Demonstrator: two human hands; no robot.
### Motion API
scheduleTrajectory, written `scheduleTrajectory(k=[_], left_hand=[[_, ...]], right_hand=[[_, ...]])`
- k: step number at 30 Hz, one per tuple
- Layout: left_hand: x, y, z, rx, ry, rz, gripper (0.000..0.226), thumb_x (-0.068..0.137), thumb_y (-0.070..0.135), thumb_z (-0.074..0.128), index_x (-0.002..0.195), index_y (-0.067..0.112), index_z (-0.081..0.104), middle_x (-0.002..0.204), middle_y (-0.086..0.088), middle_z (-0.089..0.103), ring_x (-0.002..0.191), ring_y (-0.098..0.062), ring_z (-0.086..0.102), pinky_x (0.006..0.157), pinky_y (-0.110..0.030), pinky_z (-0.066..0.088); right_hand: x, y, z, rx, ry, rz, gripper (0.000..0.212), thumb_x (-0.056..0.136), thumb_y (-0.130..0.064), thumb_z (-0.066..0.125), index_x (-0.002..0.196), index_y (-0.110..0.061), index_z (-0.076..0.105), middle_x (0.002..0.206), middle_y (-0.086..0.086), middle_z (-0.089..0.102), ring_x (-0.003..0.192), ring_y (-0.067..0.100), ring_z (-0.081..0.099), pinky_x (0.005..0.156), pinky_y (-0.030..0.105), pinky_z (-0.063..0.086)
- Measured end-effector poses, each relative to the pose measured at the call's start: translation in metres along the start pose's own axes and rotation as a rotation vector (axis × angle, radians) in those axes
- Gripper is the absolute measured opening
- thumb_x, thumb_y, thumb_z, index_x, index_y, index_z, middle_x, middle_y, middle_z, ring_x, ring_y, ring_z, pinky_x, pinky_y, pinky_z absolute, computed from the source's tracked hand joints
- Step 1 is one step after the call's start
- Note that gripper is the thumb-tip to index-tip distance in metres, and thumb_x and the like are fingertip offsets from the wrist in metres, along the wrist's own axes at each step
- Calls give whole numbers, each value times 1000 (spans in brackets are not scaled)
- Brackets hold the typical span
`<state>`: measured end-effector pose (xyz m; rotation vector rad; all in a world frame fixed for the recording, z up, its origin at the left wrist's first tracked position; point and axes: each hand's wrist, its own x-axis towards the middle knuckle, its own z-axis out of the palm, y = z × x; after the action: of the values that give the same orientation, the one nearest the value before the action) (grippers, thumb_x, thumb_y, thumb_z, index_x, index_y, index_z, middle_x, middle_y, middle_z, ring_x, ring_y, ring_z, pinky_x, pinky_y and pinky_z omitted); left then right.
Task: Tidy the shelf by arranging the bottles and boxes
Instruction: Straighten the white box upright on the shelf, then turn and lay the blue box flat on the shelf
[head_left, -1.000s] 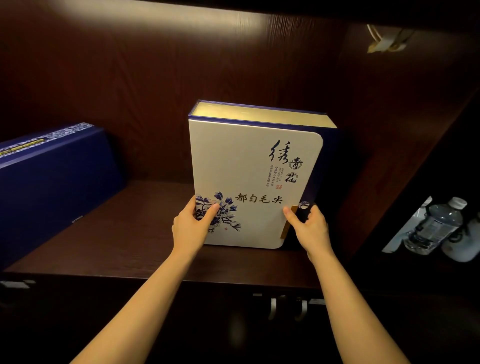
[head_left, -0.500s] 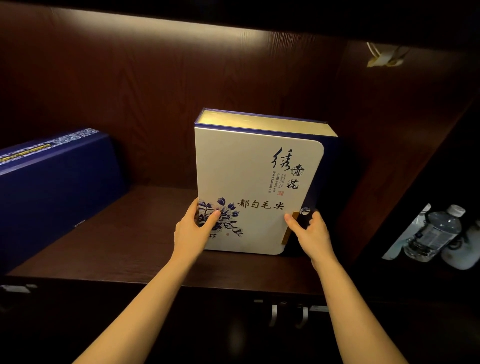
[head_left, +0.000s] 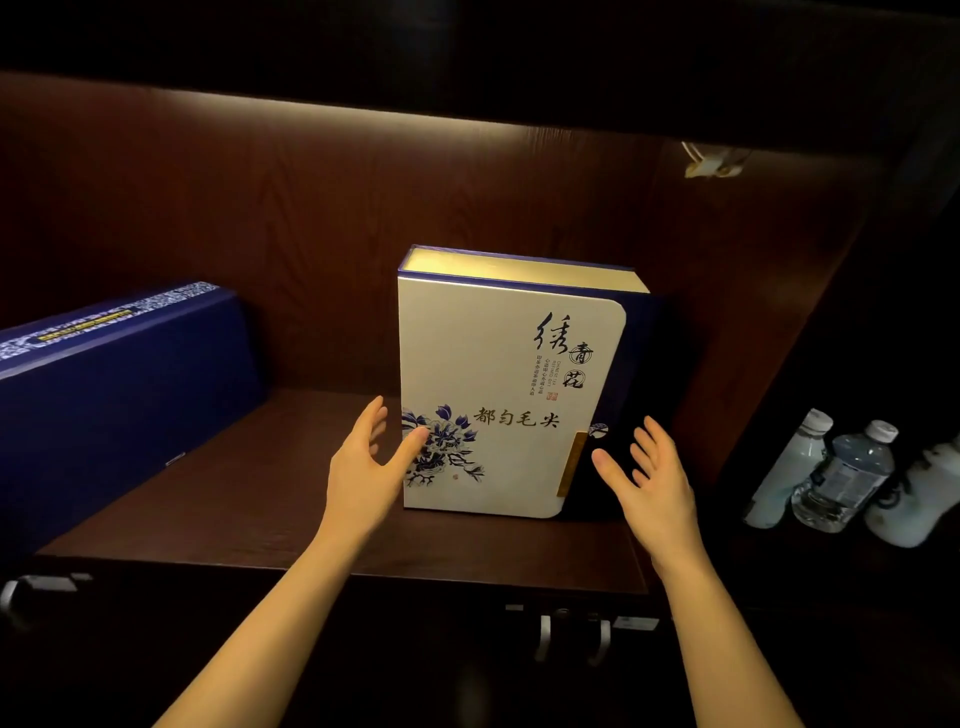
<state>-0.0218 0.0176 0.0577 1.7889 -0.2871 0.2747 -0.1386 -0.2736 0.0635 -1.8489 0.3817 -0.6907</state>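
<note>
White book-shaped gift box (head_left: 498, 395) with blue flower print and dark blue spine stands upright on dark wooden shelf (head_left: 249, 499), right of centre, near the back panel. Left hand (head_left: 366, 467) open, fingers spread, thumb at box's lower left edge; contact unclear. Right hand (head_left: 652, 480) open, fingers spread, just off the lower right corner. Long dark blue box (head_left: 114, 395) at left, well apart. Clear plastic water bottles (head_left: 836, 480) at right, outside the shelf bay.

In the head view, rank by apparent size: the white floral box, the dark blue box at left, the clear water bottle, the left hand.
1. dark blue box, though it sits nearer the camera and is cut off by the frame, so its lead is unsure
2. white floral box
3. left hand and clear water bottle look alike; not ranked.
</note>
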Motion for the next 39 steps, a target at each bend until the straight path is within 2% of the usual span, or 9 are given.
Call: scheduleTrajectory(k=[4,12,19,23,26,31,34,37,39], left_hand=[[-11,6,-6,-7,31,14,82,80,62,68,148,23,44,145,3,55,129,-9,53,106,-31,43],[-23,10,-40,-40,134,10,76,78,64,67,143,29,48,134,12,57,123,-4,55,102,-26,42],[-22,8,-92,5,247,-30,78,77,65,64,144,29,47,132,16,54,121,-5,53,103,-28,41],[-26,1,-127,29,321,-62,78,76,66,63,143,29,48,134,13,57,123,-7,54,106,-33,44],[-31,-7,-155,48,386,-86,74,76,66,63,140,31,50,133,12,58,122,-6,55,104,-32,44],[-40,-17,-197,85,472,-117,68,79,62,65,138,33,51,129,16,58,120,-6,56,102,-30,44],[-48,-22,-222,98,530,-130,61,78,63,64,133,38,52,124,19,59,118,-6,57,99,-30,46],[-54,-24,-245,128,594,-145,67,76,65,61,134,33,53,129,13,60,119,-12,58,102,-38,49],[-55,-25,-257,152,627,-150,70,77,62,62,138,28,53,132,9,59,120,-14,58,103,-40,49]], right_hand=[[-20,-16,-6,20,21,-63,98,75,-53,75,158,-26,30,159,-2,41,141,11,42,115,35,38],[-47,-50,10,95,-23,-173,91,73,-55,77,152,-32,38,151,-11,49,136,4,49,111,33,42],[-52,-78,66,104,-143,-209,94,71,-60,73,153,-28,39,150,-10,50,137,8,49,114,38,41],[-52,-85,100,100,-221,-211,87,73,-59,75,149,-36,40,144,-16,52,133,7,51,112,36,43],[-53,-95,127,104,-307,-209,86,72,-60,74,147,-39,40,140,-19,51,131,8,52,111,37,43],[-57,-114,173,112,-418,-245,90,70,-66,69,149,-34,41,145,-14,52,130,12,53,107,36,46],[-60,-127,203,129,-480,-274,88,74,-65,65,151,-31,39,149,-10,51,132,9,52,108,34,45],[-60,-138,232,131,-537,-291,82,79,-62,63,151,-32,38,150,-9,50,132,6,51,106,28,43],[-59,-142,249,129,-564,-292,81,79,-62,62,151,-32,39,150,-8,51,132,7,51,106,29,44]])
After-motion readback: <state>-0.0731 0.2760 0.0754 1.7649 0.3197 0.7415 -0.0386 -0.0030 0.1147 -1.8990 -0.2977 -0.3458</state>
